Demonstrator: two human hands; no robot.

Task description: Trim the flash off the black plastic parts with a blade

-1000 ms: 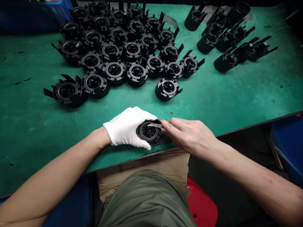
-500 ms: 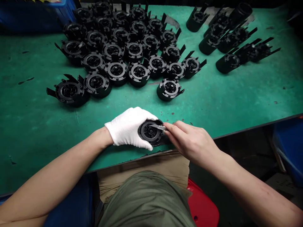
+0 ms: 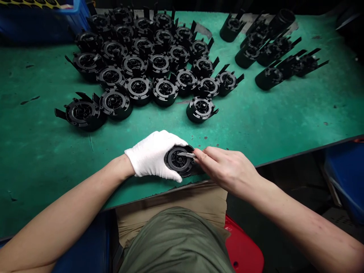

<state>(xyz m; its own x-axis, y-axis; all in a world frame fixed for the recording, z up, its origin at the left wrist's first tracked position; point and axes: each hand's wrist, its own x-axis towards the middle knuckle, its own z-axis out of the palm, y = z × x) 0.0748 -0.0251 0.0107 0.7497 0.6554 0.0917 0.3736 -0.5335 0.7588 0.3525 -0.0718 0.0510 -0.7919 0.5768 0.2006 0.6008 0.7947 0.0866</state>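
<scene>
My left hand (image 3: 155, 154), in a white glove, is wrapped round a round black plastic housing (image 3: 179, 161) near the front edge of the table. The housing's ringed, ribbed face is turned up. My bare right hand (image 3: 220, 165) is closed on a small knife (image 3: 187, 154) with a narrow metal blade. Its blade reaches over the housing's face, with the tip close to the centre; I cannot tell whether it touches. The knife's handle is mostly hidden in my fingers. Just beyond my hands a similar black housing (image 3: 200, 108) stands alone.
Several like black housings (image 3: 138, 88) with upright prongs crowd the green table (image 3: 36, 151) beyond my left hand. More housings (image 3: 269, 77) stand or lie at the far right. A blue bin (image 3: 48, 26) is at the back left. A red stool (image 3: 244, 246) shows below.
The blade has shifted slightly over the housing's face and lies flatter across it. My left hand keeps its hold. The whole view has moved a little.
</scene>
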